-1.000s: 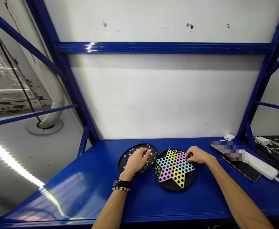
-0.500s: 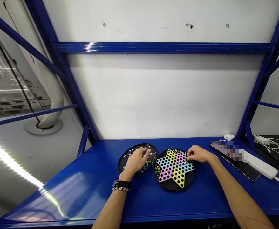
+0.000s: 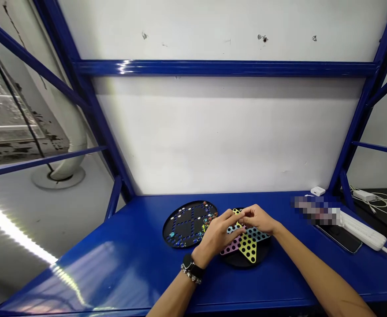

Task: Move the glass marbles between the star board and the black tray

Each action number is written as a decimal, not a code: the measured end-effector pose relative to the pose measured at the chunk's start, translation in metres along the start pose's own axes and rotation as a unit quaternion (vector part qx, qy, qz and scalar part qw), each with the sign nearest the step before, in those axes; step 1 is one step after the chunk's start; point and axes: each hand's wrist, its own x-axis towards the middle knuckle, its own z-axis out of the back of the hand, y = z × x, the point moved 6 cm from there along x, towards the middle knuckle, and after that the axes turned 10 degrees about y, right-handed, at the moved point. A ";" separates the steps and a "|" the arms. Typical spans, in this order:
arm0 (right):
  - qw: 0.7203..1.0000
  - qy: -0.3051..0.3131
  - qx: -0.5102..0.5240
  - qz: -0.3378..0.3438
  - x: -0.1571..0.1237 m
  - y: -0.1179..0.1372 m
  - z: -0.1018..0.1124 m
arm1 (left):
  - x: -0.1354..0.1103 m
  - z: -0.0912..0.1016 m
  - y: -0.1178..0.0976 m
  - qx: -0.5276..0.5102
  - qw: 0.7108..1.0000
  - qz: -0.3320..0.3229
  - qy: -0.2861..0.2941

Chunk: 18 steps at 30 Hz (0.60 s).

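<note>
My left hand reaches over the left part of a star-shaped Chinese checkers board with pink, yellow and blue points full of black holes. Its fingers are curled, and anything within them is hidden. From the right, my right hand meets it above the board's far half, fingertips pinched together. Whatever that pinch holds is too small to make out. The star rests on a round black tray. To the left lies a second round black board with rows of holes. Colourful glass marbles crowd its right side.
Both boards lie on a blue metal table. At the right are a phone, a white power strip with a cable, and a small white case. A white panel in a blue frame rises behind.
My left hand has moved right, off the marbles and over the star board. My right hand has come left from the star's right edge, so the two hands now meet.
</note>
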 end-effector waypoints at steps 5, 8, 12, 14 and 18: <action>1.000 0.006 0.012 -0.008 0.001 -0.003 -0.010 | -0.001 -0.001 0.009 0.035 0.999 0.023 -0.004; 1.000 -0.008 0.004 -0.021 0.001 -0.003 -0.013 | 0.000 0.000 0.015 0.061 0.997 0.041 0.020; 0.999 -0.004 0.004 -0.049 0.001 -0.005 -0.016 | 0.001 -0.004 0.018 0.091 0.992 0.062 0.065; 0.998 0.000 0.006 -0.057 0.001 -0.005 -0.016 | 0.000 -0.005 0.021 0.078 0.990 0.088 0.073; 0.998 0.020 0.028 -0.053 0.001 -0.003 -0.018 | -0.001 -0.006 0.025 0.006 0.990 0.126 0.060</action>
